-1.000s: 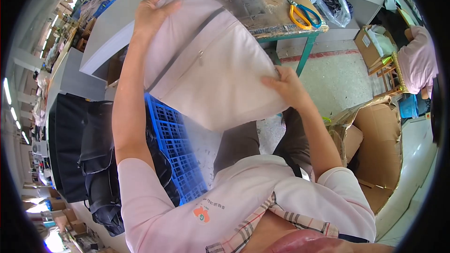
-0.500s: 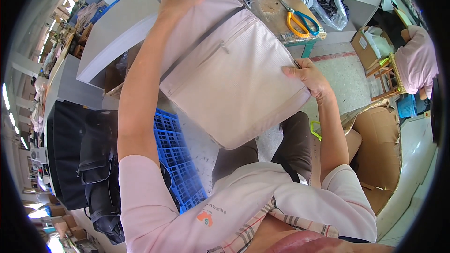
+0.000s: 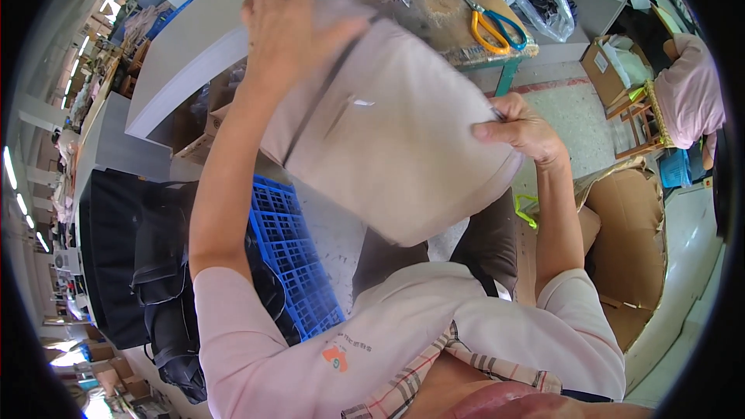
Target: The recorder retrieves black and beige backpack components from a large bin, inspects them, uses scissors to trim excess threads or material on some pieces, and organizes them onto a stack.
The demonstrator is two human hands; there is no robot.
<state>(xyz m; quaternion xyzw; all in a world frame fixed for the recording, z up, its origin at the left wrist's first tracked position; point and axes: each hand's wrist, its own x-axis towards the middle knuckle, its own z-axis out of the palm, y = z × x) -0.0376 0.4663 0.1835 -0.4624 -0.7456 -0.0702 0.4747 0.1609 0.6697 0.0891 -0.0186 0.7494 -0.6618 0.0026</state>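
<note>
A pale pinkish-beige fabric bag piece (image 3: 403, 140) hangs tilted in front of me above my lap, blurred by motion. A dark band crosses its upper left, and a small zipper with a light pull shows on its face. My right hand (image 3: 524, 132) is closed on the bag's right edge, thumb on the near face. At the upper left, my left hand (image 3: 283, 35) is open with its fingers spread. It lies over the bag's far left part; whether the palm touches the fabric I cannot tell.
Orange- and blue-handled scissors (image 3: 497, 31) lie on a worn work table (image 3: 512, 58) ahead. A blue plastic crate (image 3: 291, 256) and black bags (image 3: 163, 279) stand at left. At right are a large cardboard box (image 3: 628, 240) and a seated person (image 3: 687, 93) in pink.
My left hand has let go of the bag's upper corner, and its fingers have spread. The bag has swung and dipped slightly to the right, with my right hand still gripping it.
</note>
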